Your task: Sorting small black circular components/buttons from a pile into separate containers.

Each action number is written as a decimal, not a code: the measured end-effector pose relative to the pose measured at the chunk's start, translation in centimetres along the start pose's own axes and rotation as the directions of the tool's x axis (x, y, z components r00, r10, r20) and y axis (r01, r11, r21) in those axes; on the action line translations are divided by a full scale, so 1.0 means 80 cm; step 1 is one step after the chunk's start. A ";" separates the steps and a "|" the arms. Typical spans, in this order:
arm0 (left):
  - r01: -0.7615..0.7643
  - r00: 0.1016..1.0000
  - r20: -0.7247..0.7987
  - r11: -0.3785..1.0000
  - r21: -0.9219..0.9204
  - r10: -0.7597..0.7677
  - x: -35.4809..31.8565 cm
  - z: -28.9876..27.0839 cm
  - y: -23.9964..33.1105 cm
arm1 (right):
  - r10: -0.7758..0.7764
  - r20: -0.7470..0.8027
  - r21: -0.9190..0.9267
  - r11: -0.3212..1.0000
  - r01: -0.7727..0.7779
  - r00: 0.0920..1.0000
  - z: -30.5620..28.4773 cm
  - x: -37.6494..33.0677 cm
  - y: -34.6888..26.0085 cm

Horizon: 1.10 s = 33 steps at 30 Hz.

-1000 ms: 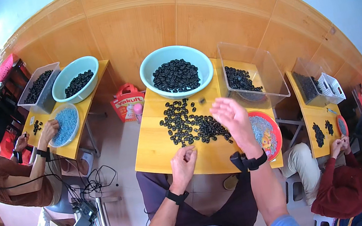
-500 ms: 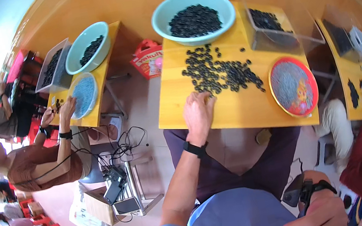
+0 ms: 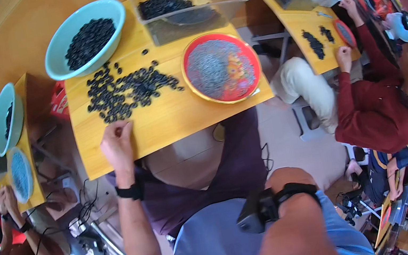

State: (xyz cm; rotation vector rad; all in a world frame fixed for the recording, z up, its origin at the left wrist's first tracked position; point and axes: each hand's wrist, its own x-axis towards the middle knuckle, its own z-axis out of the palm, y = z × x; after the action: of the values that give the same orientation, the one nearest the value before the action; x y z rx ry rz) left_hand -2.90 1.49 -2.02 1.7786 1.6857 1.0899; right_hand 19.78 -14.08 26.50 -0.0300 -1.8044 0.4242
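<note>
My left hand (image 3: 117, 141) rests near the table's front edge, thumb and fingers drawn together; whatever they hold, if anything, is hidden. Just beyond its fingertips, small black oval pieces (image 3: 145, 85) lie scattered on the yellow table (image 3: 172, 128). To the right of them sits a round red dish (image 3: 253, 57) with a yellow rim, partly covered by small grey bits (image 3: 209, 70). My right hand (image 3: 289, 251) is close to the camera at the lower edge, over my blue shirt; its fingers are out of sight.
A pale turquoise basin (image 3: 57, 63) of black pieces stands at the table's back left, beside a clear plastic box (image 3: 187, 25) with more. At right, a person in a dark red top (image 3: 374, 115) works at another table (image 3: 286, 22). A person's hands (image 3: 8, 201) show at far left.
The view has swung right, so my table appears further left and the right-hand worker shows more fully. My left hand stays by the black pieces; my right forearm has shifted across my shirt.
</note>
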 end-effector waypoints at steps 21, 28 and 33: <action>0.101 0.990 0.137 0.869 -0.485 -0.039 -0.017 0.046 0.019 | 0.845 -0.519 -0.695 -0.329 -0.639 0.130 -0.176 -0.278 0.120; 0.056 0.994 0.113 0.901 -0.431 -0.008 -0.020 0.042 0.026 | 0.830 -0.525 -0.719 -0.313 -0.621 0.190 -0.182 -0.290 0.137; 0.040 0.994 0.107 0.916 -0.400 0.003 -0.019 0.043 0.029 | 0.866 -0.446 -0.804 -0.276 -0.527 0.226 -0.179 -0.302 0.148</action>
State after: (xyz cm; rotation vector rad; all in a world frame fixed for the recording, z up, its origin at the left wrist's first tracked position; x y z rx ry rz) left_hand 1.33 0.32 -2.52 1.5222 1.2982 1.2096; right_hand 37.58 -4.99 3.51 -2.2444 -1.8748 0.1732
